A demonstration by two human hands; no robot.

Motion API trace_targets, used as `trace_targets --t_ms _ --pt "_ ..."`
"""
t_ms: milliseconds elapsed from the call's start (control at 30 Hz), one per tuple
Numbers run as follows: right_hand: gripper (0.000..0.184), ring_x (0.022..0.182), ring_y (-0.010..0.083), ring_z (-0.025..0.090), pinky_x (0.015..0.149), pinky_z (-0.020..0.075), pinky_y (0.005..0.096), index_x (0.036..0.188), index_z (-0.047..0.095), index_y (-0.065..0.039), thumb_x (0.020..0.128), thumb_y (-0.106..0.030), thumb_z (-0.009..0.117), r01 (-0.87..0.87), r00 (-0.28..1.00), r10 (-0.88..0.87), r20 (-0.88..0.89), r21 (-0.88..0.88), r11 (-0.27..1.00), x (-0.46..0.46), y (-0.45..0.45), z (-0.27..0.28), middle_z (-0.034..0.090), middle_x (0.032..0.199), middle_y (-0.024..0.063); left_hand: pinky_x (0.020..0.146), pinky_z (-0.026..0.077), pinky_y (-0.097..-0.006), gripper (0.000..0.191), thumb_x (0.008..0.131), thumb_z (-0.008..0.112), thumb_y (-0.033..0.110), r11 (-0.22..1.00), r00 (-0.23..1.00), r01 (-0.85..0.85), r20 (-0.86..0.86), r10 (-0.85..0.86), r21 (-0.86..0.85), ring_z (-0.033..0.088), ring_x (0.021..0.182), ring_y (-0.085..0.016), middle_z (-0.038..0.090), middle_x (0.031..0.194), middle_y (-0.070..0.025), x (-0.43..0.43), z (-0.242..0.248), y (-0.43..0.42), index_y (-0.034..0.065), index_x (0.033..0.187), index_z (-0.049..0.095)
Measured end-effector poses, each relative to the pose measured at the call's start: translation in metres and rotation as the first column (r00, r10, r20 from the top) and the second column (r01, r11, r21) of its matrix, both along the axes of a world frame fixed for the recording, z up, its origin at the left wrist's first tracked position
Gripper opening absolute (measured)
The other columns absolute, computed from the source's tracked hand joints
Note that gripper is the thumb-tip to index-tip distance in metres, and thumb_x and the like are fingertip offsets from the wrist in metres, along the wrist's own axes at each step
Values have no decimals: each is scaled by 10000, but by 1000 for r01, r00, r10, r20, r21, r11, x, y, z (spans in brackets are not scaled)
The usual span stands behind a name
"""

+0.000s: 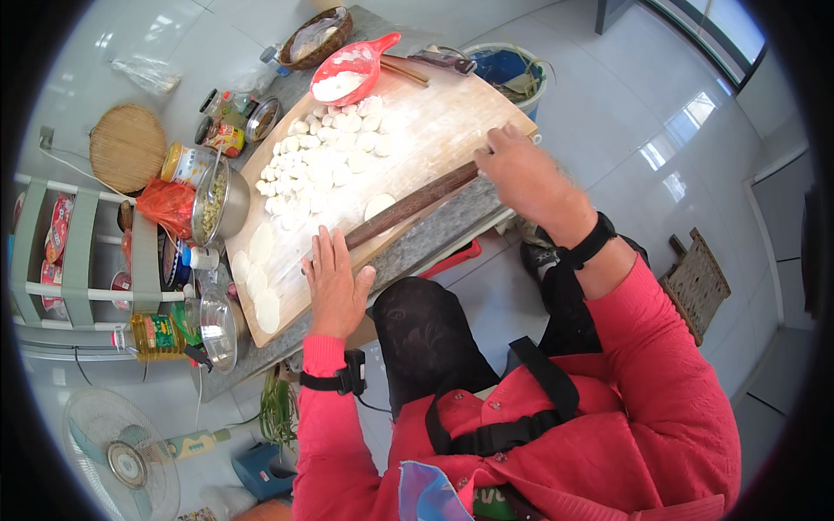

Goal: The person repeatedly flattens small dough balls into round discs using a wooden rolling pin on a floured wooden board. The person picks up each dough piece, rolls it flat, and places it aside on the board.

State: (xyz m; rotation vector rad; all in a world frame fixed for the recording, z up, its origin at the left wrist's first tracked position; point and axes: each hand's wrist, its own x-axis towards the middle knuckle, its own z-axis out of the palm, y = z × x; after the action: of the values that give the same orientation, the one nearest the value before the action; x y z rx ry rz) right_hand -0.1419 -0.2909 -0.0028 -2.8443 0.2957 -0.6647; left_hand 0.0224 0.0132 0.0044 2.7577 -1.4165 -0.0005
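A long dark wooden rolling pin [414, 203] lies slantwise along the front of a floured wooden board [443, 124]. My left hand [335, 280] rests flat over its left end, fingers straight and thumb apart. At the other end, my right hand [524, 166] has its fingers curled over the pin. A round dough wrapper [378, 206] lies partly under the pin. Several thin rolled wrappers [262, 242] overlap at the board's left corner. Many small dough pieces [293, 159] and flattened discs [358, 160] cover its middle, dusted with flour.
At the board's far edge sits a red scoop [358, 65] of flour, beside chopsticks [405, 71]. To the left stand a metal bowl of filling [228, 202], an empty metal bowl [221, 329] and an oil bottle [153, 335]. A bucket [531, 81] stands beyond the right corner.
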Motion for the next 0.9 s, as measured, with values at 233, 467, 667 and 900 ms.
trace_targets --t_ms 233,467,667,900 --pt "185 986 380 565 952 437 485 920 686 -18 782 -23 563 43 993 -41 110 -17 999 54 -3 -14 597 949 195 1148 101 -612 738 988 434 455 992 993 -112 -52 109 -52 132 1467 -433 175 1570 -277 55 -4 -34 0 1519 199" --pt "132 959 358 563 857 470 461 847 677 -1 774 -26 569 135 991 -135 8 -35 990 20 -17 -6 597 915 177 1146 107 -619 755 970 487 436 996 998 -56 -39 59 65 123 1471 -425 140 1583 -263 27 11 -25 -12 1512 213" --pt "151 956 347 569 914 457 462 886 666 13 782 -33 567 51 996 -45 73 -94 994 22 9 -7 596 905 170 1134 108 -639 787 929 572 363 1000 1000 -7 23 7 -9 127 1461 -453 122 1577 -283 -12 1 -3 -16 1513 205" --pt "175 953 341 570 927 450 468 915 675 -7 786 -45 563 139 986 -134 101 -49 989 55 -8 -12 600 903 164 1136 95 -639 753 975 469 455 989 988 -146 -42 148 35 115 1475 -420 151 1588 -246 61 2 -42 0 1516 209"
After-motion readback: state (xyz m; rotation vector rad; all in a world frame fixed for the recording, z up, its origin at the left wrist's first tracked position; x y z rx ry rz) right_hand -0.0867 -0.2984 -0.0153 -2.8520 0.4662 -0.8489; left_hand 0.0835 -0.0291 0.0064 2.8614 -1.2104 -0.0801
